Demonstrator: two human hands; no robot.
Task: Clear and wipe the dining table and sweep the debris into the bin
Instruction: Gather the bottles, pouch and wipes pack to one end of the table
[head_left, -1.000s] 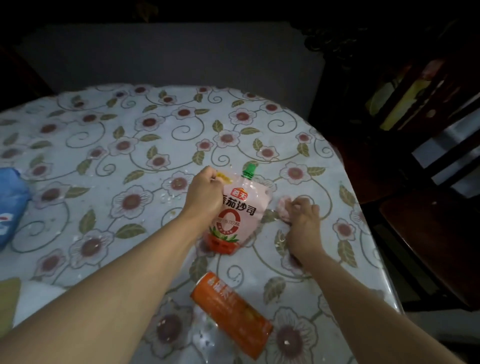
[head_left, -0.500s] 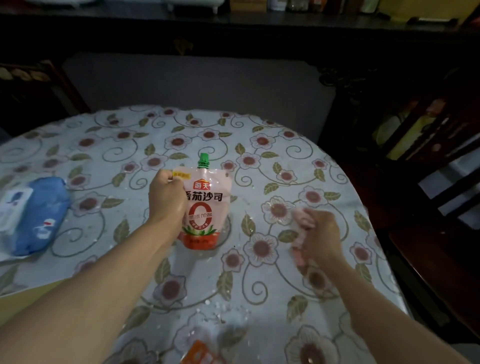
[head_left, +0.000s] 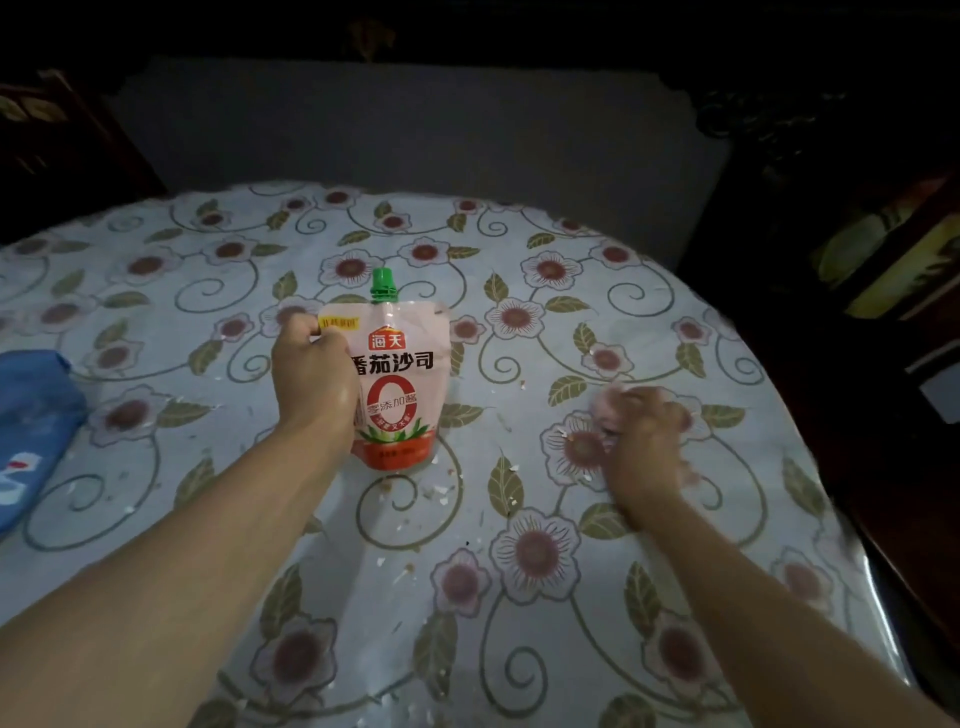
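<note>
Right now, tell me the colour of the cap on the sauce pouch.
Green. The cap tops the sauce pouch, clearest in the head view.

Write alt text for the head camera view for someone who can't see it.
The left hand grips a pink ketchup pouch with a green cap, upright on a floral tablecloth, while the blurred right hand holds a pink cloth against it. Pale crumbs lie scattered nearby; a blue pack sits far left.

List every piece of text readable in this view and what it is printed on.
"海天": red logo near the top of the ketchup pouch.
"番茄沙司": large black characters below it; the left hand partly covers the first.
"0": big red numeral.
"零添加酱": inside the numeral, blurred.
Yellow corner tag and bottom print: too small.
Blue packet: nothing legible.
</note>
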